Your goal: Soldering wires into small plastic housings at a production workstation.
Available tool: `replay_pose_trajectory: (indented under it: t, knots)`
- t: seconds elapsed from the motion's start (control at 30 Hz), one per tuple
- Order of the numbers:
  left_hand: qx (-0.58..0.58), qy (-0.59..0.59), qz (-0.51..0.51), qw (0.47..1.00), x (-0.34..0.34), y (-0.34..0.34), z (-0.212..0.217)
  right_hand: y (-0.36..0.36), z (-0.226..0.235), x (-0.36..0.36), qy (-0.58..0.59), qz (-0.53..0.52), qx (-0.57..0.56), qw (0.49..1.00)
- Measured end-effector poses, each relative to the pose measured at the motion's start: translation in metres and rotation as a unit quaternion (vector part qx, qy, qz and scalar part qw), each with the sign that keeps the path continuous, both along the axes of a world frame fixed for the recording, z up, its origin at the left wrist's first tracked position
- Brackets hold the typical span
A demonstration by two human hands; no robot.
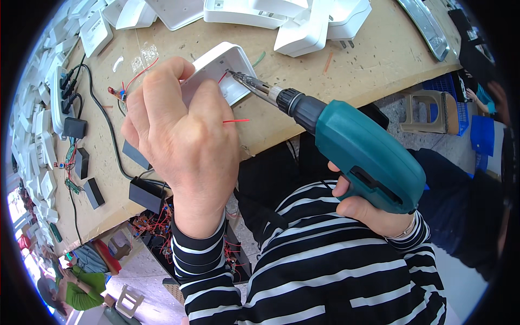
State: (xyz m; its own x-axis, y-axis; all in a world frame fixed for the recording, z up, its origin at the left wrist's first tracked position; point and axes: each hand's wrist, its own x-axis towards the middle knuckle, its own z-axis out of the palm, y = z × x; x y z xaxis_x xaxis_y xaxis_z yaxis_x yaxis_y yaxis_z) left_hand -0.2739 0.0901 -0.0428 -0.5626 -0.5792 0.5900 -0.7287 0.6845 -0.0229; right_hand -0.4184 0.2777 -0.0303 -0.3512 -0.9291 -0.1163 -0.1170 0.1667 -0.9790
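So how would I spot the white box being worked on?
On the tan table, find the left hand. It holds an open white box with the tip of a teal tool pointing into it; the other white boxes beyond lie loose.

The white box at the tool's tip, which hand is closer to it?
Left. The left hand is at the white box, covering part of it; the right hand is farther back, gripping the green tool.
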Motion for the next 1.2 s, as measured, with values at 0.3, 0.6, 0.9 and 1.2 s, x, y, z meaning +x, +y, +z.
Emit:
replay_pose_trajectory:
  t: [0.3,0.6,0.9,1.2]
  knots:
    - [-0.006,-0.001,-0.001,1.0,0.001,0.0,-0.001,0.003,-0.005,-0.004,0.029,0.024,-0.021,0.999]
    - [-0.005,-0.004,0.003,1.0,0.001,0.001,0.0,0.02,-0.006,-0.013,-0.016,0.029,-0.065,0.997]
    - [0.049,0.016,-0.008,0.999,0.008,0.011,0.012,0.034,-0.016,-0.023,-0.012,0.077,-0.145,0.986]
    - [0.1,0.043,-0.141,0.984,0.037,0.019,0.016,0.033,-0.009,-0.028,-0.039,0.075,-0.131,0.988]
